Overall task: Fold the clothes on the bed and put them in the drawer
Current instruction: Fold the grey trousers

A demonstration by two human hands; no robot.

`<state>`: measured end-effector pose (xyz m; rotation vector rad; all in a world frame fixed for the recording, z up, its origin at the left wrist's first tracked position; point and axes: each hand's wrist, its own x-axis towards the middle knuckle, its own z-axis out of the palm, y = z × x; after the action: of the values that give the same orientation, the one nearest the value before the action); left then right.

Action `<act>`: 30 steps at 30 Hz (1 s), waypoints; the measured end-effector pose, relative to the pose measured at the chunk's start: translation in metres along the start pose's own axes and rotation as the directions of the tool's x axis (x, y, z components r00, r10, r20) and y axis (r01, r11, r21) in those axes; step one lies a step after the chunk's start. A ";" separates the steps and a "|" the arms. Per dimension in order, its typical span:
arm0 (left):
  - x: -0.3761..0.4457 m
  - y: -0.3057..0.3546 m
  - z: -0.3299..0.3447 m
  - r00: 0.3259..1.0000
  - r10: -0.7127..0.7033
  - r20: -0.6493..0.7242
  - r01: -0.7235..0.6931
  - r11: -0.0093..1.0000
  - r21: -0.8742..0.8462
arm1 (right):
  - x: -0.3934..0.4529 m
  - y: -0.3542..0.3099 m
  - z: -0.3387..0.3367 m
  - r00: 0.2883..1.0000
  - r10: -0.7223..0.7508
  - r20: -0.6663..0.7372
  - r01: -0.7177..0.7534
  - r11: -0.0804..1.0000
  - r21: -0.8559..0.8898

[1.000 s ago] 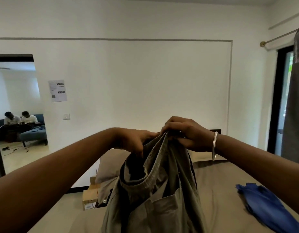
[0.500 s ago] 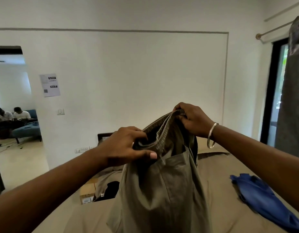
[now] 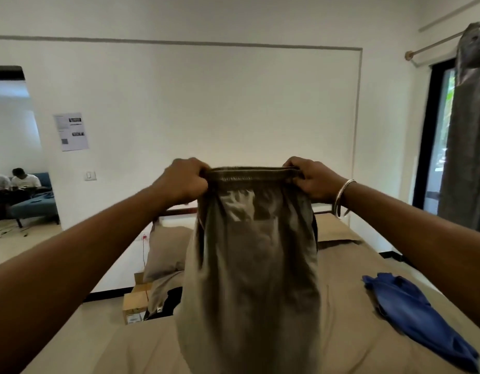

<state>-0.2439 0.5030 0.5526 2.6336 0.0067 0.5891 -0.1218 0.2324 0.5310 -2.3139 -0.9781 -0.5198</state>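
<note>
Olive-grey trousers (image 3: 252, 271) hang in the air over the bed, held up by their elastic waistband, which is stretched flat between my hands. My left hand (image 3: 183, 182) grips the waistband's left end and my right hand (image 3: 311, 179), with a metal bangle at the wrist, grips its right end. The legs drop down out of the frame. A crumpled blue garment (image 3: 414, 317) lies on the tan bed sheet (image 3: 338, 333) to the right. No drawer is in view.
Tan pillows (image 3: 166, 252) lie at the head of the bed, against the white wall. Cardboard boxes (image 3: 135, 303) stand on the floor left of the bed. A grey curtain (image 3: 468, 136) hangs at the right. Through a doorway at left, people sit on a blue sofa (image 3: 31, 203).
My hands have moved apart along the waistband, from bunched together to spread wide, and the trousers now hang flat and facing me. The camera has tilted slightly.
</note>
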 end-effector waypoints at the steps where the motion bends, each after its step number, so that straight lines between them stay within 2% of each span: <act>1: 0.000 -0.001 0.003 0.981 0.097 -0.166 -0.080 0.992 0.102 | 0.000 0.002 0.004 0.999 0.012 -0.033 -0.011 0.999 0.047; 2: 0.000 -0.002 0.008 0.956 0.163 -0.242 -0.133 0.982 0.134 | 0.000 0.005 0.005 0.998 0.006 -0.070 -0.001 0.997 0.072; 3: 0.001 -0.003 0.012 0.961 0.144 -0.236 -0.134 0.989 0.059 | 0.001 0.008 0.006 0.992 -0.008 -0.126 0.018 0.997 0.081; 4: 0.001 -0.002 0.015 0.984 0.064 -0.167 -0.088 0.986 -0.139 | 0.001 0.008 0.006 0.986 -0.014 -0.167 0.030 0.995 0.095; 5: 0.002 0.000 0.018 0.998 -0.039 -0.057 0.016 0.935 -0.354 | 0.001 0.009 0.005 0.987 -0.009 -0.161 0.028 0.993 0.113; 6: 0.003 0.000 0.022 0.993 -0.108 0.041 0.114 0.853 -0.510 | 0.000 0.009 0.005 0.995 0.002 -0.100 0.013 0.990 0.143; 8: 0.003 -0.008 0.023 0.965 -0.154 0.211 0.255 0.728 -0.637 | -0.005 0.011 0.006 0.998 0.024 0.063 -0.043 0.947 0.319; 10: 0.009 -0.018 0.019 0.906 -0.120 0.406 0.391 0.605 -0.694 | -0.012 0.016 0.003 0.989 0.022 0.147 -0.112 0.761 0.639; 12: 0.010 -0.033 0.013 0.781 0.121 0.612 0.481 0.509 -0.714 | -0.019 0.028 -0.002 0.948 -0.056 0.312 -0.238 0.524 0.818; 13: 0.009 -0.039 0.012 0.693 0.245 0.678 0.488 0.532 -0.692 | -0.021 0.036 -0.002 0.904 -0.119 0.411 -0.318 0.456 0.831; 14: 0.009 -0.043 0.012 0.621 0.304 0.722 0.475 0.586 -0.656 | -0.022 0.044 0.000 0.849 -0.170 0.500 -0.394 0.427 0.814; 15: 0.012 -0.048 0.017 0.584 0.294 0.757 0.452 0.657 -0.603 | -0.021 0.053 0.003 0.790 -0.192 0.582 -0.470 0.420 0.777; 16: 0.014 -0.047 0.022 0.583 0.231 0.779 0.412 0.742 -0.529 | -0.019 0.060 0.006 0.732 -0.198 0.651 -0.536 0.422 0.731; 18: 0.024 -0.044 0.039 0.652 0.029 0.757 0.334 0.886 -0.321 | -0.011 0.070 0.014 0.642 -0.122 0.757 -0.616 0.505 0.605; 19: 0.029 -0.040 0.049 0.701 -0.080 0.708 0.300 0.935 -0.191 | -0.009 0.071 0.019 0.633 -0.023 0.774 -0.598 0.620 0.508; 21: 0.048 -0.039 0.075 0.819 -0.247 0.518 0.255 0.965 0.058 | 0.004 0.075 0.036 0.687 0.245 0.684 -0.508 0.835 0.212; 22: 0.058 -0.040 0.092 0.877 -0.267 0.400 0.231 0.963 0.137 | 0.014 0.078 0.048 0.722 0.354 0.594 -0.493 0.866 0.084; 24: 0.081 -0.044 0.122 0.954 -0.219 0.205 0.185 0.967 0.174 | 0.035 0.080 0.076 0.798 0.450 0.401 -0.500 0.866 0.023; 25: 0.096 -0.049 0.137 0.963 -0.229 0.141 0.211 0.969 0.130 | 0.048 0.087 0.093 0.831 0.466 0.304 -0.495 0.869 0.021; 27: 0.140 -0.065 0.157 0.938 -0.343 0.056 0.347 0.935 -0.079 | 0.077 0.101 0.117 0.905 0.418 0.078 -0.420 0.907 0.012; 29: 0.182 -0.078 0.168 0.870 -0.492 -0.015 0.444 0.798 -0.408 | 0.104 0.108 0.131 0.929 0.369 -0.024 -0.357 0.913 0.197; 30: 0.202 -0.081 0.174 0.840 -0.540 -0.054 0.419 0.708 -0.569 | 0.115 0.112 0.136 0.932 0.360 -0.034 -0.332 0.890 0.311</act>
<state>0.0175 0.5235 0.4583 1.8888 0.5158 0.5799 0.0548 0.3147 0.4505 -2.1010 -0.5357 -0.3003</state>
